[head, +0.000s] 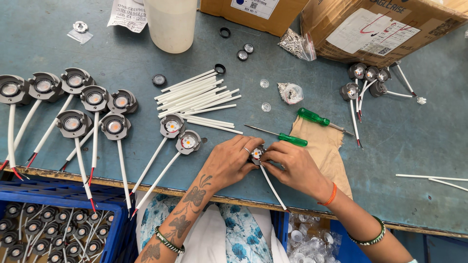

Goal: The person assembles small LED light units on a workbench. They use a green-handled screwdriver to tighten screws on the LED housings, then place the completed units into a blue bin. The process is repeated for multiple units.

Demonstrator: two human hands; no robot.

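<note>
At the near edge of the scuffed blue-grey worktop (419, 146), both hands meet over one small round grey lamp module with a lit-looking amber centre and a white sleeved lead (257, 154). The left hand (229, 163), a ring on one finger, closes its grip on the module's left side, and the right hand (295, 168) pinches it from the right, so the part sits clamped between the fingertips just above the surface while its lead trails toward the worktop's edge. Just beside the right hand lies a green-handled screwdriver (291, 139) on a tan cloth (324, 148), with a second green-handled screwdriver (314, 117) a little further off. To the left of the hands, two finished modules (180, 134) rest face up, and beyond them a loose heap of white tubes (197, 95). A larger cluster of like modules (73, 102) covers the far left. Below the edge stands a blue plastic crate (117, 229) filled with more of them.
</note>
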